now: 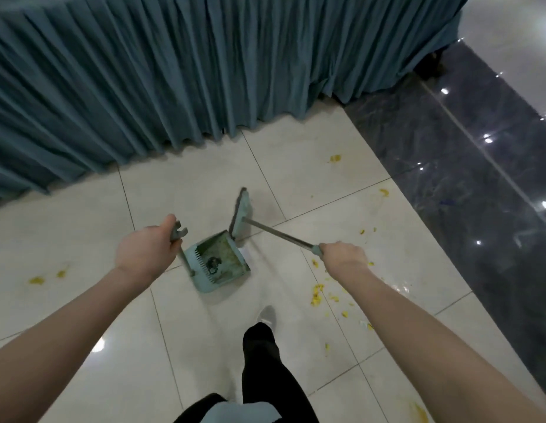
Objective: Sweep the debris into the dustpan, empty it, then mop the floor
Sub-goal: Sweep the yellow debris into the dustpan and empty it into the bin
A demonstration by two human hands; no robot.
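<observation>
Grips point(342, 254) on broom point(242, 216), dustpan point(218, 265)

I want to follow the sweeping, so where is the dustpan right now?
In the head view the dustpan sits on the pale tiles at centre, between the hands, its handle held by the left hand, with the broom head just beyond it.

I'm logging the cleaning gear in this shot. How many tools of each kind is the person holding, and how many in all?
Dustpan, light blue, its handle held by the left hand: 1
Broom, light blue head, its handle held by the right hand: 1
Total: 2
</observation>
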